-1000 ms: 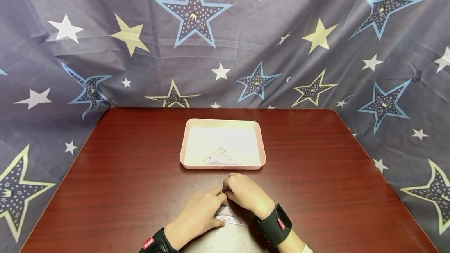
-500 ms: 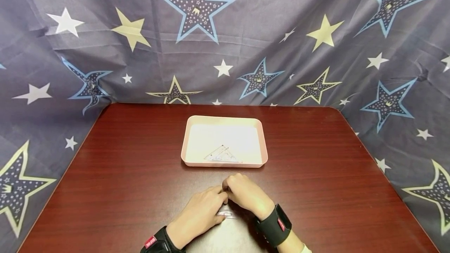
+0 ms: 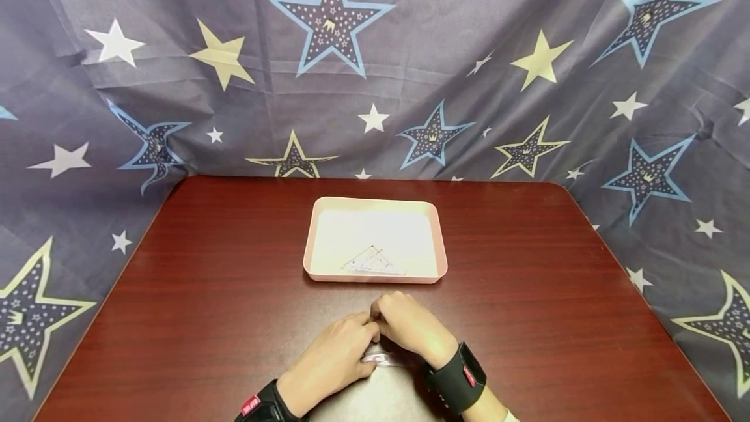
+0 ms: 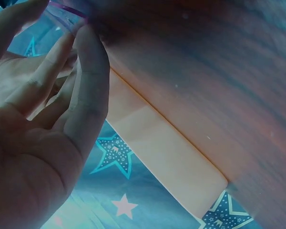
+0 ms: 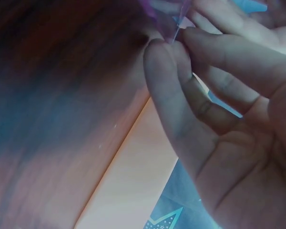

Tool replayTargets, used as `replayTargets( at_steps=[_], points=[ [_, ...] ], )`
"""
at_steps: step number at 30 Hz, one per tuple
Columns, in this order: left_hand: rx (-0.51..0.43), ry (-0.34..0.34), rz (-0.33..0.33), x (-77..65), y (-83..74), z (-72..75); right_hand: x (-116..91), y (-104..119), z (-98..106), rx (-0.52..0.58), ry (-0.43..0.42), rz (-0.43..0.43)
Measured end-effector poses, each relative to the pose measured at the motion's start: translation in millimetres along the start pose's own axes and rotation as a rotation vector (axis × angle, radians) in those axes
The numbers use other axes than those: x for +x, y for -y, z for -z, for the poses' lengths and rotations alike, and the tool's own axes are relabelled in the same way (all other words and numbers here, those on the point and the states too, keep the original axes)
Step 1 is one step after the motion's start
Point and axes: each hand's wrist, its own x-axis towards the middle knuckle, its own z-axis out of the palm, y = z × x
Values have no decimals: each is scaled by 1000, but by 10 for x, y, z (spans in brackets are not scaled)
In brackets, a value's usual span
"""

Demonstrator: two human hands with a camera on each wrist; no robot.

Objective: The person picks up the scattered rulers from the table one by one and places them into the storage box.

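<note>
Near the front of the table my left hand (image 3: 334, 351) and right hand (image 3: 413, 325) meet at the fingertips. Between them both pinch a thin clear plastic piece (image 3: 381, 359) with purple edging. A narrow strip of it shows under the hands in the head view, and the fingers hide the rest. In the left wrist view the clear plastic (image 4: 62, 18) reaches the thumb and fingertips. From the right wrist, its pointed lower end (image 5: 170, 33) lies at the fingertips. Its exact kind cannot be told.
Just beyond my hands stands a shallow pink tray (image 3: 375, 278). Clear set squares (image 3: 372, 262) lie inside, by its near wall. The dark red wooden table (image 3: 193, 318) ends at a grey star-patterned curtain (image 3: 381, 83).
Less of the plastic piece shows now than a second ago; it has tilted into a thin strip. My right hand has shifted slightly, and the head view has moved a little.
</note>
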Motion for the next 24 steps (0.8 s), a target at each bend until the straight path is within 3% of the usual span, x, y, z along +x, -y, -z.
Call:
replayTargets(
  at_steps=[7, 14, 24],
  points=[
    [-2, -13, -8, 18, 3, -7, 3, -23, 33, 34, -5, 2],
    [-18, -51, -19, 71, 7, 52, 12, -41, 128, 48, -77, 30],
    [34, -95, -35, 157, 15, 143, 12, -46, 248, 30, -112, 28]
  ],
)
